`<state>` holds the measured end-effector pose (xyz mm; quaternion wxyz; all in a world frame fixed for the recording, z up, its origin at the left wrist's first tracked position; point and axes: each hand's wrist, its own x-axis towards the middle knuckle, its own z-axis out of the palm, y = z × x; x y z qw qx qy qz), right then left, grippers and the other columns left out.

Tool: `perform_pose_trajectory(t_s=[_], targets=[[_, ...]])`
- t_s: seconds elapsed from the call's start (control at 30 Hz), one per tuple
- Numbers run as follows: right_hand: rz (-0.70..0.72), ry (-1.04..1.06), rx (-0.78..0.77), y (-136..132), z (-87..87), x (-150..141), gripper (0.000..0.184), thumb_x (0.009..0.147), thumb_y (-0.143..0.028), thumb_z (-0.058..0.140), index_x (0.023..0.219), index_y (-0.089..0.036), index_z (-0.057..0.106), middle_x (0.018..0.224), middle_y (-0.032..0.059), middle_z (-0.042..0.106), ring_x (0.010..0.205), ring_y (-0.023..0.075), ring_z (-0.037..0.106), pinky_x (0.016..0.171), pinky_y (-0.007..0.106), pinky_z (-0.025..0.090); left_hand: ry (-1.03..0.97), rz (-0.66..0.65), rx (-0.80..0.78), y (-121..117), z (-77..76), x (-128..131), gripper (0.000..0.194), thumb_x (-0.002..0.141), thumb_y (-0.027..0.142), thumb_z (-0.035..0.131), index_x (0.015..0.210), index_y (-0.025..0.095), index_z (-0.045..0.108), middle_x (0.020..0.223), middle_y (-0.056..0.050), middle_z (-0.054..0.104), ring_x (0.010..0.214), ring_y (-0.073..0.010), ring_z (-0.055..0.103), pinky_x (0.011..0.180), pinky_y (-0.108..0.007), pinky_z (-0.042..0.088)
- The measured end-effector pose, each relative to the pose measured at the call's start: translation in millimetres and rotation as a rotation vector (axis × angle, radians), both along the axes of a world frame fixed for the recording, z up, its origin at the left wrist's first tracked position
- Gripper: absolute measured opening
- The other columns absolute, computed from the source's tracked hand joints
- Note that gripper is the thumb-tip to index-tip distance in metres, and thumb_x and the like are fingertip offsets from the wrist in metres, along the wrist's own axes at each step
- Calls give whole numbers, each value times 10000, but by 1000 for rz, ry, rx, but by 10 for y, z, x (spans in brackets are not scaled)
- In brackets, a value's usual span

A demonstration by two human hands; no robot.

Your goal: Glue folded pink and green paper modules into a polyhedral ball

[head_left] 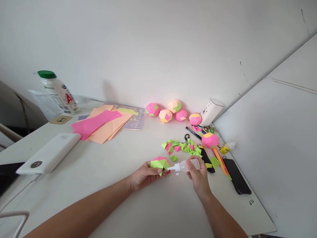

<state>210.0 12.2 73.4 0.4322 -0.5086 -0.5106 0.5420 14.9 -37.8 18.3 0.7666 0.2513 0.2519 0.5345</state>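
My left hand (146, 174) is closed on a partly built paper ball (159, 163) of green and pink folded faces, held above the table. My right hand (198, 173) grips a clear glue bottle (184, 166) with a white nozzle, tilted sideways. Its tip points at the ball's right edge; whether it touches I cannot tell. Just behind the hands lies a pile of small folded green and pink paper pieces (184, 147). One green piece (173, 158) sits apart, nearest the ball. A black and yellow cutter (206, 160) lies right of my right hand.
Several finished paper balls (165, 115) stand along the wall, and another pink ball (210, 140) sits at right. Coloured paper sheets (106, 122), a white power bank (49, 153) and a bottle (59, 94) occupy the left. A yellow glue bottle (226, 147) and black phone (237, 176) lie at right.
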Motion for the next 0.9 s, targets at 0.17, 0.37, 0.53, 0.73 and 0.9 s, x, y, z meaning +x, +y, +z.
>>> perform_pose_trajectory(t_s=[0.17,0.37,0.53,0.73,0.9], targets=[[-5,4,-4,4,-33,12,372,644,-507,722,786,-220,533,622,-41,496,496,76,425,472,196,380,11,-3,0,2,-2,2,163,639,164,759,791,110,740,783,-82,723,787,-194,623,799,-313,437],[40,1,2,33,-100,50,336,684,-484,709,817,-231,533,606,-51,475,492,72,403,475,191,379,35,2,-9,0,-18,-7,145,641,172,754,773,115,740,776,-83,713,782,-199,616,805,-318,432],[44,10,1,35,-110,60,333,684,-475,713,820,-230,534,613,-51,474,490,69,408,466,185,377,39,3,-21,0,-20,-7,157,632,176,760,779,122,740,752,-72,705,776,-197,611,789,-317,438],[39,28,-36,38,-95,45,345,683,-489,712,812,-220,538,604,-52,472,476,67,413,442,180,354,71,4,-19,-5,-29,-10,154,634,186,755,773,122,738,782,-80,713,816,-213,617,803,-331,446],[28,47,-74,39,-58,25,369,673,-509,713,799,-208,541,600,-52,460,460,63,403,418,177,325,78,3,-17,-8,-42,-15,165,646,191,753,796,128,729,789,-85,704,900,-251,613,802,-344,439]])
